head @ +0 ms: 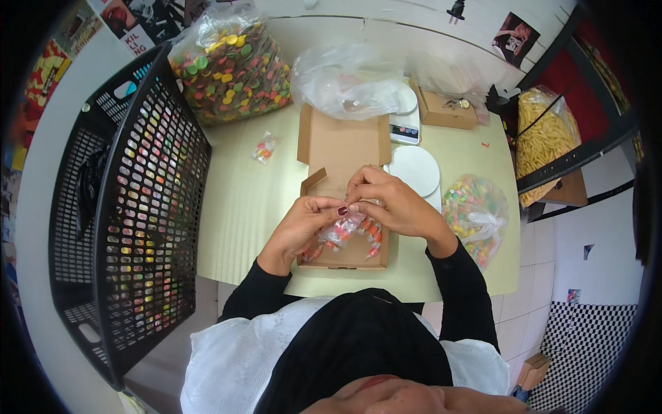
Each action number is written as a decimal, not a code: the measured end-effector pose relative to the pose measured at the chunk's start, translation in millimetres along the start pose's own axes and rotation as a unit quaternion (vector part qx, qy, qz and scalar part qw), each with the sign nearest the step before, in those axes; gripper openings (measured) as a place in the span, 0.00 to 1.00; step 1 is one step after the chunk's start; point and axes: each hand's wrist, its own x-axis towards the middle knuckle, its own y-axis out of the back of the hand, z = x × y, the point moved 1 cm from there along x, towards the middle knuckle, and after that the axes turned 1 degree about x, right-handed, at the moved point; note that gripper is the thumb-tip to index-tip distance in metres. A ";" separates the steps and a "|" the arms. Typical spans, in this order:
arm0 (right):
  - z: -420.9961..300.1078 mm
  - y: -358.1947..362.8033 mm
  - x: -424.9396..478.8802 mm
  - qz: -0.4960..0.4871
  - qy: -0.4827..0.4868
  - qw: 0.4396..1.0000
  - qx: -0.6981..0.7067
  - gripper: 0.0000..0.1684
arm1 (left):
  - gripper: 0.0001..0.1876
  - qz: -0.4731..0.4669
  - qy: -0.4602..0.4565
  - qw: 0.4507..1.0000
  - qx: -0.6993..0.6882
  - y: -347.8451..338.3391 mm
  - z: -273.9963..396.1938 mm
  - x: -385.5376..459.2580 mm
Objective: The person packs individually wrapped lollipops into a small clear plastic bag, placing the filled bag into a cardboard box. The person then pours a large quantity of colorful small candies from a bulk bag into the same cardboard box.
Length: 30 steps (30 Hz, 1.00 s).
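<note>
My left hand (313,220) and my right hand (390,202) meet over an open cardboard box (344,137). Between my fingertips both hands pinch the gathered top of a small clear plastic bag (345,227) with pinkish-red sweets inside. Below and beside it, several orange-red wrapped candies (373,238) lie in the box. The box's lid is folded back, and one side flap stands up near my left hand. A white round-topped scale (414,168) is just beyond my right hand.
A black plastic crate (150,207) stands at left, beside a large bag of colourful candies (232,72). One small filled bag (265,148) lies on the table (243,217). At right are a tied bag of gummy candies (473,212) and a second scale (405,127).
</note>
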 end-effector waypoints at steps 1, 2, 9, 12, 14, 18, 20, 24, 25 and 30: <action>1.1 0.6 -0.3 -0.001 -0.006 1.000 0.019 0.07 | 0.12 0.002 0.000 1.000 -0.010 -1.1 1.0 -0.3; 1.9 1.1 -0.4 -0.003 -0.011 0.999 0.038 0.07 | 0.12 0.004 0.000 1.000 -0.020 -3.1 3.8 -1.3; -1.5 5.5 0.3 -0.007 -0.017 0.998 0.053 0.10 | 0.13 -0.002 -0.049 0.998 -0.049 -4.1 2.9 2.5; 5.0 -0.8 -0.9 -0.027 -0.003 0.998 0.064 0.08 | 0.13 -0.012 -0.046 0.997 -0.053 -4.4 -0.6 3.3; 8.3 -2.7 -0.4 -0.039 0.000 0.998 0.059 0.09 | 0.13 -0.003 -0.045 0.998 -0.050 -5.8 -1.4 2.5; 12.4 -5.5 1.3 -0.018 -0.009 0.997 0.074 0.11 | 0.13 0.042 -0.048 0.998 -0.026 -6.6 1.7 -0.7; 8.7 -2.4 4.8 0.034 -0.044 0.991 0.122 0.11 | 0.12 0.075 -0.058 0.995 -0.001 1.3 1.1 1.8; 15.5 0.2 6.7 0.050 -0.134 0.983 0.112 0.12 | 0.11 0.100 -0.109 0.989 0.012 12.4 -3.9 6.2; 15.0 -1.9 7.7 0.051 -0.133 0.984 0.106 0.12 | 0.10 0.100 -0.133 0.986 0.015 13.6 -5.7 7.5; 13.8 -15.9 9.0 0.058 -0.147 0.982 0.108 0.10 | 0.10 0.104 -0.166 0.978 0.064 7.6 -1.4 5.2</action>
